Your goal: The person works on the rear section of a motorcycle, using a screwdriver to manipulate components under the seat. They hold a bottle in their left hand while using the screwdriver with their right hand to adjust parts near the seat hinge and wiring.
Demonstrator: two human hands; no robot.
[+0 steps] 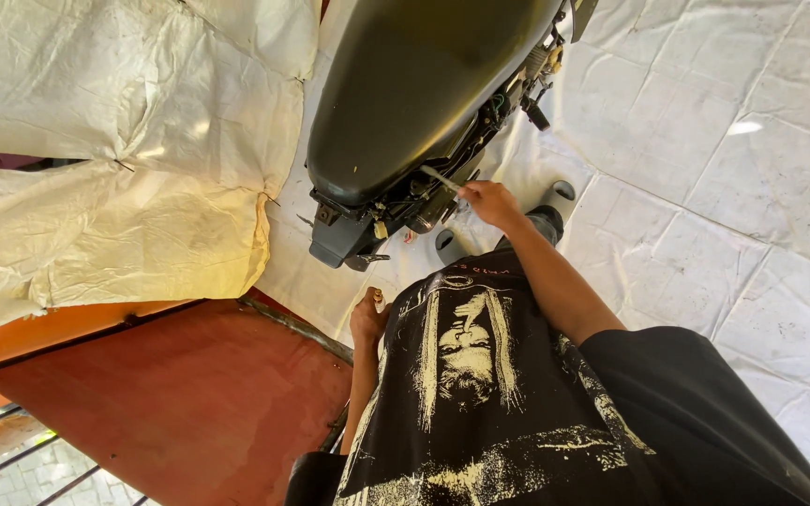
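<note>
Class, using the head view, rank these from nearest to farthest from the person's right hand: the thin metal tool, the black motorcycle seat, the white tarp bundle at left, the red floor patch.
1. Thin metal tool: held in the right hand.
2. Black motorcycle seat: just above the hand, up-left.
3. White tarp bundle: far left.
4. Red floor patch: lower left; close to the tarp in rank, hard to separate.

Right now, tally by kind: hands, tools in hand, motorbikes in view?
Hands: 2, right hand and left hand
Slim tool, held in the right hand: 1
Motorbike, black seat, rear end: 1
Total: 4
</note>
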